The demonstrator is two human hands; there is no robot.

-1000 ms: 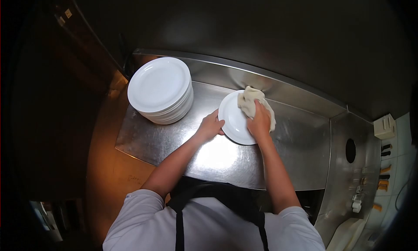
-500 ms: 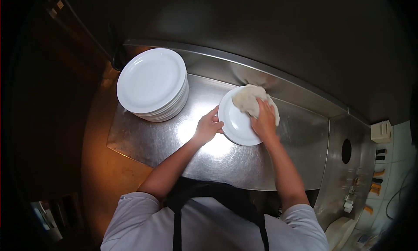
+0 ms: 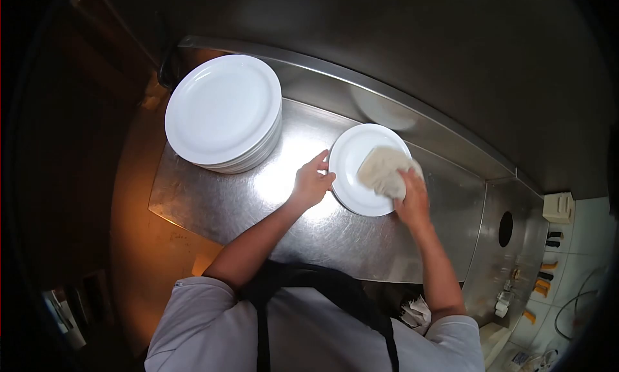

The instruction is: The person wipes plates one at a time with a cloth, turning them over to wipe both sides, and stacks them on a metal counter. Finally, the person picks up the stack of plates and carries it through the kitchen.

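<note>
Here's the right hand [image 3: 413,201] clutching a pale cloth [image 3: 385,171] against the white plate [image 3: 348,169] over the desk [image 3: 322,240], right of the plate stack [image 3: 225,107]! Left hand [image 3: 312,181] loosely curled at the plate's left rim; gripping or not, can't tell.

Both arms [image 3: 261,244] stretched forward, left hand [image 3: 312,182] loosely bent, right hand [image 3: 414,201] curled palm-down.

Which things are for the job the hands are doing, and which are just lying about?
Part of the job:
- plate
- cloth, on the plate
- right hand, holding the cloth
- left hand, at the plate's edge
- big plate stack, probably
- steel counter, underneath

Not being used now:
- yellow handles, far right
- cream box, above those handles
</note>
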